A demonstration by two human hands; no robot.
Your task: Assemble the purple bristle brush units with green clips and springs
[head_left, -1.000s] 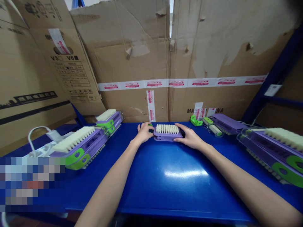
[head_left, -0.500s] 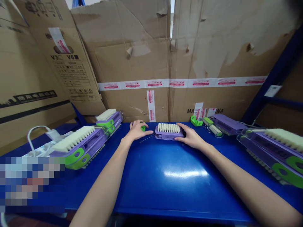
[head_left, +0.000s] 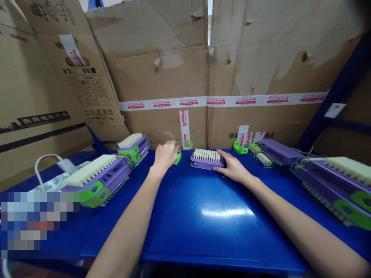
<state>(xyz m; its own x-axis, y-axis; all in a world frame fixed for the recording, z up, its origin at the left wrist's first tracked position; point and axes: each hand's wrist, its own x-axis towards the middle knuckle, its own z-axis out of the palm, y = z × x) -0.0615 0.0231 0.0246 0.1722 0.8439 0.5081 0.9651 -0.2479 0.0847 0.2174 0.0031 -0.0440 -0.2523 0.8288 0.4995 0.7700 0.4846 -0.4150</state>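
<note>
My right hand [head_left: 234, 166] grips the right end of a purple brush [head_left: 206, 163], thumb on its near side. The brush rests on the blue table, its cream bristles facing up. My left hand [head_left: 165, 157] is raised a little at the back of the table, fingers closed on a small clear piece with a green end [head_left: 188, 143]. That piece is blurred and partly hidden by the fingers. Just beside the left hand stands a bright green plastic part [head_left: 177, 157] on the table.
Purple and green brushes stand at left [head_left: 97, 181], far left [head_left: 134, 148] and right [head_left: 337, 185]. At the back right lie a green part [head_left: 240, 148], a spring [head_left: 253, 156], a green-and-cream block [head_left: 262, 159] and a purple shell [head_left: 279, 151]. Cardboard [head_left: 162, 69] walls the back.
My left hand has closed and lifted slightly, now with the clear, green-ended piece. The spring seen on the table beside it is no longer there. My right hand stays on the brush.
</note>
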